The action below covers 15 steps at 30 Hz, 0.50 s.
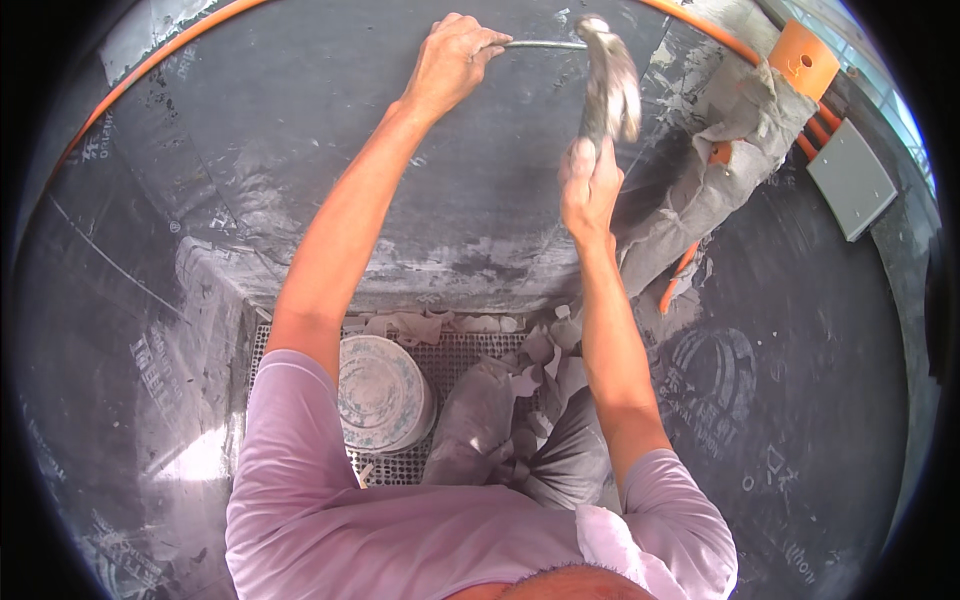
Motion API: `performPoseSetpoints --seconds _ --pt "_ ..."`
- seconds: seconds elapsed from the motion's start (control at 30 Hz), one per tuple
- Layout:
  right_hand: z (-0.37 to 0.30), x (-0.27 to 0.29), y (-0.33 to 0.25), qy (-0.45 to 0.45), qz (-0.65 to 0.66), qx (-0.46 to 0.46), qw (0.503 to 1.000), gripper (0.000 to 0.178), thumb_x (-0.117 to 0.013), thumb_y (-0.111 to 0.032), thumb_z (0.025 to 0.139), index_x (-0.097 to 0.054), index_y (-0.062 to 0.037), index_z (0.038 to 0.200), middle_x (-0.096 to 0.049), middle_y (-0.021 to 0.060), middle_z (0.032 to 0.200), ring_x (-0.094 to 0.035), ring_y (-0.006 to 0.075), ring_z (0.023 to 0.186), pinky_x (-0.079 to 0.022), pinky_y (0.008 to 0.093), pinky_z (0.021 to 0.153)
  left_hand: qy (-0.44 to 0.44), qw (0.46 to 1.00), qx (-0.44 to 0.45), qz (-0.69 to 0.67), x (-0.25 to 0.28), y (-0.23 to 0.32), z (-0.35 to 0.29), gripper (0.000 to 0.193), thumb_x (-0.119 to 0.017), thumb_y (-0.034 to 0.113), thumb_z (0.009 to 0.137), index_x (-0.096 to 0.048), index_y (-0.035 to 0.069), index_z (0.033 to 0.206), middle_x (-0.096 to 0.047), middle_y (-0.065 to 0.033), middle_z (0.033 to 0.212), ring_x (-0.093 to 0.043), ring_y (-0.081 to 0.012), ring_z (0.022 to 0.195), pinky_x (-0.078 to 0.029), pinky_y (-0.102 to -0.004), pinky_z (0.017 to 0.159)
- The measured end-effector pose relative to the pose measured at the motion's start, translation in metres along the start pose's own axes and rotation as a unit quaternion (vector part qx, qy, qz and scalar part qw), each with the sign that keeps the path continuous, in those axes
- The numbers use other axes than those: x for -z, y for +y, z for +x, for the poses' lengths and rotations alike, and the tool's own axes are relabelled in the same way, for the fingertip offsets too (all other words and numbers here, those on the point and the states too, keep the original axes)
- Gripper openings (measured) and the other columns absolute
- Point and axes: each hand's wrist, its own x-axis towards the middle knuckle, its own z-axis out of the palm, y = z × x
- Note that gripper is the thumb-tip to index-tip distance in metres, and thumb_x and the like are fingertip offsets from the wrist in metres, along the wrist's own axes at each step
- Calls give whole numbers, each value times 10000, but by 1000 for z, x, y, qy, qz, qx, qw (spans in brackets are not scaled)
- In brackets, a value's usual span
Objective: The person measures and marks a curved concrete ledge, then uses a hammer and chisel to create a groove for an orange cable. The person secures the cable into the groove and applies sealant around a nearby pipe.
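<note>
Out in front of me, my left hand (455, 60) pinches one end of a thin grey metal rod (545, 44). The rod stretches rightward, about level, over the dark surface. My right hand (590, 190) is closed round the grip of a hammer (612, 85), whose head points away from me. Motion smears the hammer, so its exact shape is unclear. The rod's right end meets the hammer's far part in the picture; whether they touch I cannot tell.
Below my left arm stands a round, stained bucket (385, 395) on a black perforated mat (480, 345). An orange pipe (800, 60) wrapped in grey cloth (720, 160) leans at the right, near a grey panel (850, 180). An orange conduit (160, 60) curves along the far edge.
</note>
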Motion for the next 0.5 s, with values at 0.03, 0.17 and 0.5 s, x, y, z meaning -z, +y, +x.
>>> performPoseSetpoints --seconds 0.03,0.17,0.5 --pt "-3 -1 -2 -3 -1 54 999 477 -491 -475 1134 -554 -31 969 -501 -17 654 -453 91 559 -373 285 519 0 1000 -1 -5 0 -2 3 167 -835 48 871 -845 129 1017 -671 -22 828 -646 -249 897 -538 -406 877" --pt "-12 -11 32 20 7 208 978 459 -506 -446 1129 -543 -26 947 -518 -4 641 -489 131 543 -365 308 513 15 999 -17 -24 -5 -1 0 156 -838 42 864 -841 125 997 -666 -24 812 -642 -255 879 -537 -404 869" --pt "-50 25 -11 -50 18 -184 981 525 -458 -476 1156 -594 25 1077 -568 83 682 -571 190 664 -487 431 658 -4 999 -22 38 -4 8 1 169 -759 9 916 -793 80 1066 -701 -58 904 -665 -280 926 -521 -425 863"
